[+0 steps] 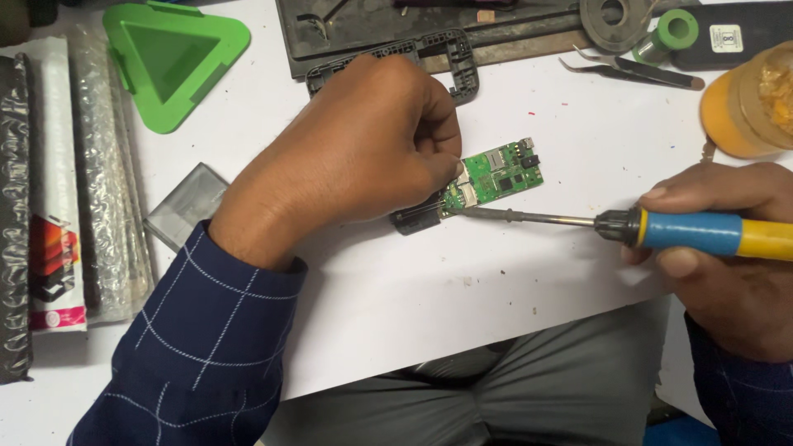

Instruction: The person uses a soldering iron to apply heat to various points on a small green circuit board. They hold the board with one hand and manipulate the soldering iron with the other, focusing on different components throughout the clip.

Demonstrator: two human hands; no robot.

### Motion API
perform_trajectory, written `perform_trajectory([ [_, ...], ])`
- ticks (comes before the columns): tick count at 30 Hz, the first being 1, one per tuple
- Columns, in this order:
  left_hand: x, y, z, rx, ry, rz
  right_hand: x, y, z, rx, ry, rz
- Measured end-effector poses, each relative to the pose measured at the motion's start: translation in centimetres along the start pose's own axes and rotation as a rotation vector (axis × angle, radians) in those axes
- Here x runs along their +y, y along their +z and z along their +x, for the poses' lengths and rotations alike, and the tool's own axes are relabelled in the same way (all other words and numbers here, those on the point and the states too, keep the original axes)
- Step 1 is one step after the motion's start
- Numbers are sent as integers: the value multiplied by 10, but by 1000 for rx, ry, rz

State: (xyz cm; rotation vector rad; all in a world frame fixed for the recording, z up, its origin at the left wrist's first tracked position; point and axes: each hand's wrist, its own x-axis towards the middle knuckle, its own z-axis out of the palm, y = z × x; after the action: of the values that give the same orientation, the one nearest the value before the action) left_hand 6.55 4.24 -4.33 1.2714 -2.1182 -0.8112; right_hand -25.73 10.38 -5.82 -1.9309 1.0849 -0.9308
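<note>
A small green circuit board (500, 173) lies on the white table (429, 289), with a black part at its near-left end. My left hand (363, 149) rests over the board's left end, fingers curled, pinching a thin wire against it. My right hand (735, 256) grips a soldering iron (694, 231) with a blue and yellow handle. Its metal tip reaches left and touches the board's near-left corner, just under my left thumb.
A green triangular tray (169, 62) sits at the far left, with bubble-wrapped packets (58, 190) and a small clear box (186, 202) nearby. A black phone frame (450, 54), tweezers (632, 70), a green-capped bottle (669, 35) and an orange jar (747, 103) lie along the far edge.
</note>
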Motion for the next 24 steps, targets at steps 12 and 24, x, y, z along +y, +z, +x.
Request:
perform_trajectory([
  [12,-1,2,0,-1,-25,5,7,-5,4,-46,-33,-22],
  [24,-3,3,1,6,-10,5,4,-2,-1,-6,19,-23],
])
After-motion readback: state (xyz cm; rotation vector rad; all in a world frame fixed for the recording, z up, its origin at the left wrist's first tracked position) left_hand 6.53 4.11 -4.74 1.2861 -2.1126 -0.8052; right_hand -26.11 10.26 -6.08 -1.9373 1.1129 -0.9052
